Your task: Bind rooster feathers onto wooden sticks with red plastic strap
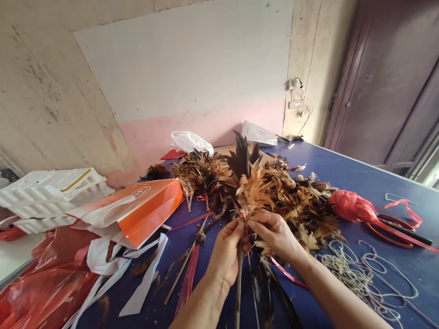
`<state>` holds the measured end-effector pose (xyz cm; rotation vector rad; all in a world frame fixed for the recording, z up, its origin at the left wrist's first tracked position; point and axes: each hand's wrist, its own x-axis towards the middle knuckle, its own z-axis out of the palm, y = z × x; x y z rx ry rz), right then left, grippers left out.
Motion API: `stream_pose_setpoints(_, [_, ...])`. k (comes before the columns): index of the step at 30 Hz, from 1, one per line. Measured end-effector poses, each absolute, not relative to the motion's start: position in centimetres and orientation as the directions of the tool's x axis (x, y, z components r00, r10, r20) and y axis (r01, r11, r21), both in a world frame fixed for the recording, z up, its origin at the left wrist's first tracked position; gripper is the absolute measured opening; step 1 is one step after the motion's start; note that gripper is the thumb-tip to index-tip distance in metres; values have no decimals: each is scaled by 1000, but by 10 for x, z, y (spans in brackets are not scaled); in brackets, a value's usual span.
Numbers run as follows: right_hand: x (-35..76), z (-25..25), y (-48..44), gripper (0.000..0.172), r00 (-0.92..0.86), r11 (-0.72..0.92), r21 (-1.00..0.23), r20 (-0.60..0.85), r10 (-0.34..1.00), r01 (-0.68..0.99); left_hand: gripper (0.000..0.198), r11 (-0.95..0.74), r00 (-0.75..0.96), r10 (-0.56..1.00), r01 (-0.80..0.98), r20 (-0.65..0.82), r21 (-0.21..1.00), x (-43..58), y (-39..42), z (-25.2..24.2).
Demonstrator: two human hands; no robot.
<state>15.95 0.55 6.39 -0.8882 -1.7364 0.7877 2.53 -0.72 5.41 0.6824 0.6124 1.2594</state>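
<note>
A feather duster point(254, 187) stands upright before me, its brown and black feathers bound to a thin wooden stick point(239, 283). My left hand point(224, 249) is closed around the stick just below the feathers, thumb pressed on the binding. At the same spot my right hand point(274, 233) pinches the red plastic ribbon point(243, 214) wound at the feathers' base; its fingertips are partly hidden. A pink strip point(288, 273) hangs below the right wrist, and I cannot tell whether it joins the binding. Loose brown feathers point(302, 205) lie heaped behind the right hand.
On the blue table point(360, 169) are bundled feathers point(202, 171), an orange paper bag point(151, 214), a red ribbon ball point(353, 205) and tangled string point(356, 274). White paper strips point(147, 278) and red plastic point(51, 283) lie at left. A white plastic bag point(192, 141) sits by the wall.
</note>
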Motion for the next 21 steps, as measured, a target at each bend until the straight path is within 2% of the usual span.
stream_pose_setpoints(4, [160,67,4,25,-251,559,-786,503,827,264,16,178,212,976,-638,-52,749,25,-8,55])
stream_pose_setpoints(11, [160,71,1,29,-251,587,-715,532,809,380,23,136,135,988,-542,-73,830,25,-8,55])
stream_pose_setpoints(16, [160,70,0,31,-288,609,-712,537,793,350,25,203,209,972,-528,-106,824,24,-7,56])
stream_pose_setpoints(21, [160,70,0,28,-235,592,-712,544,805,377,23,224,267,960,-539,-87,812,23,-6,55])
